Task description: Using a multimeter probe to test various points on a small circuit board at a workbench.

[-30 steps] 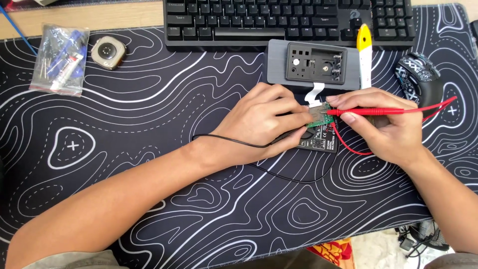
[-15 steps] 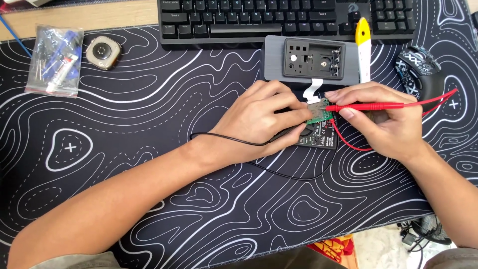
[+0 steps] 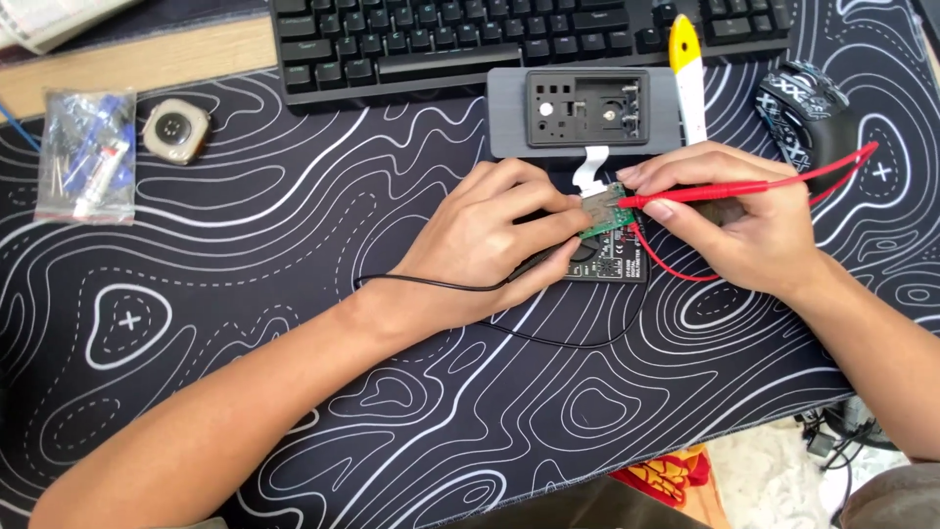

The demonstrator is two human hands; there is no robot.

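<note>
Small green circuit board (image 3: pixel 605 217) sits between both sets of fingers, above a black multimeter (image 3: pixel 609 263) on the counter mat (image 3: pixel 245 294). Left hand (image 3: pixel 490 245) pinches a black probe (image 3: pixel 548 257) to the board; right hand (image 3: pixel 734 220) grips a red probe (image 3: pixel 705 193), tip on the board. Grey housing (image 3: pixel 585 113) lies just beyond the fingers.

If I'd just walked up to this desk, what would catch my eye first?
Probably the two hands meeting at the middle of the black desk mat with its white swirling lines: the right hand holds a red probe in a pen-like grip, tip on a small green circuit board that the left hand steadies. Just behind them lies a grey opened casing before a black keyboard.
</note>
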